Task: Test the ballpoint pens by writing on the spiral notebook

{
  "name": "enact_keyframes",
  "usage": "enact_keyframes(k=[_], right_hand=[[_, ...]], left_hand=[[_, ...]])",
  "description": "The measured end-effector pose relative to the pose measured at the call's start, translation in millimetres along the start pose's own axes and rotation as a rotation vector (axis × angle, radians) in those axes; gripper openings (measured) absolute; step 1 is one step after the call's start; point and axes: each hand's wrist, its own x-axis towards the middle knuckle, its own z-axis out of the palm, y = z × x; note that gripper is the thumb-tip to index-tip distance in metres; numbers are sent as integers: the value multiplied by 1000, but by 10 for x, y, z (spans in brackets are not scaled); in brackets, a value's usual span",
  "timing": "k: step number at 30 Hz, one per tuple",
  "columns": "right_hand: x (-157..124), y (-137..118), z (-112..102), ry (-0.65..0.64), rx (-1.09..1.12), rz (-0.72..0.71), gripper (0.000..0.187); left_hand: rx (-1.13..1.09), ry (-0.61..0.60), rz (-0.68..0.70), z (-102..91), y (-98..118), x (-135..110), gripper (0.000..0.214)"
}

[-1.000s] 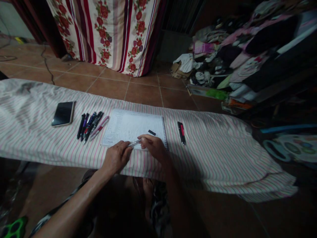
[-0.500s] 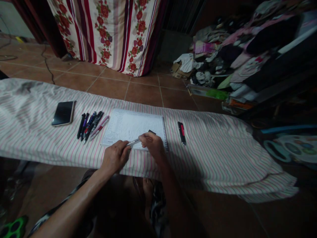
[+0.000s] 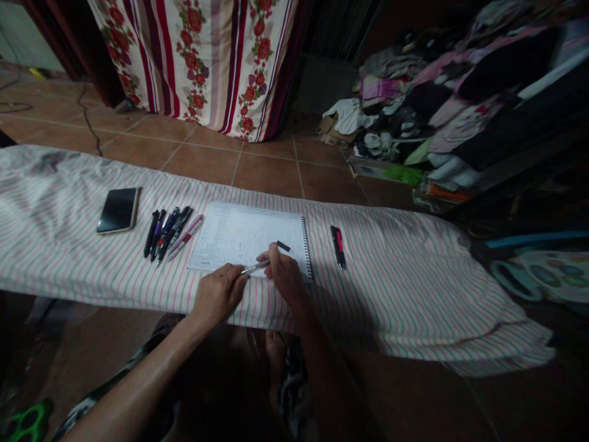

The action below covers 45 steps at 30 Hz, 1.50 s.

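A clear-barrelled pen [image 3: 254,267] spans the gap between my two hands, above the near edge of a spiral notebook [image 3: 248,224]. My left hand [image 3: 219,291] is closed on the pen's left end. At its other end, my right hand [image 3: 284,270] pinches it between thumb and fingers. A small black pen cap [image 3: 283,245] lies on the notebook just beyond my right hand. Left of the notebook is a bunch of several pens [image 3: 168,233], dark ones and pink ones. To the right, a black and red pen [image 3: 338,247] lies by itself.
A striped cloth [image 3: 396,276] covers the long surface under everything. Toward the left lies a dark-screened phone [image 3: 118,210]. Beyond are a tiled floor [image 3: 267,169], a floral curtain [image 3: 193,61] and a heap of clothes [image 3: 414,98] at the right.
Both hands have shifted slightly, with the pen a little lower and to the right. My right hand's fingers have changed their grip, and more of the black cap shows.
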Motion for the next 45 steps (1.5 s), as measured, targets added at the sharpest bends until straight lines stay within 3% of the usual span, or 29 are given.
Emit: enact_keyframes(k=[4, 7, 10, 13, 23, 31, 34, 37, 42, 45], right_hand=[[41, 26, -11, 54, 355, 63, 51], [52, 51, -39, -28, 458, -3, 39], [45, 67, -74, -123, 419, -52, 28], [42, 77, -98, -125, 346, -38, 21], [55, 91, -135, -154, 208, -79, 22], [31, 49, -84, -11, -144, -113, 34], [29, 36, -67, 18, -177, -116, 37], [41, 41, -57, -1, -61, -71, 38], [73, 86, -44, -46, 340, -69, 33], [75, 104, -54, -86, 396, -58, 26]], left_hand=[[-133, 33, -112, 13, -37, 21, 30], [-179, 44, -157, 6, -55, 34, 31], [-204, 32, -164, -10, -57, 42, 32], [-194, 13, -165, -19, -51, 42, 33], [-45, 24, -53, -15, -67, 17, 34], [13, 34, -2, -21, -42, 6, 33], [-9, 26, -18, -10, -44, 8, 34], [-71, 18, -79, -10, -42, 19, 33], [-204, 15, -171, -23, -34, 40, 32], [-229, 18, -181, -19, -39, 45, 34]])
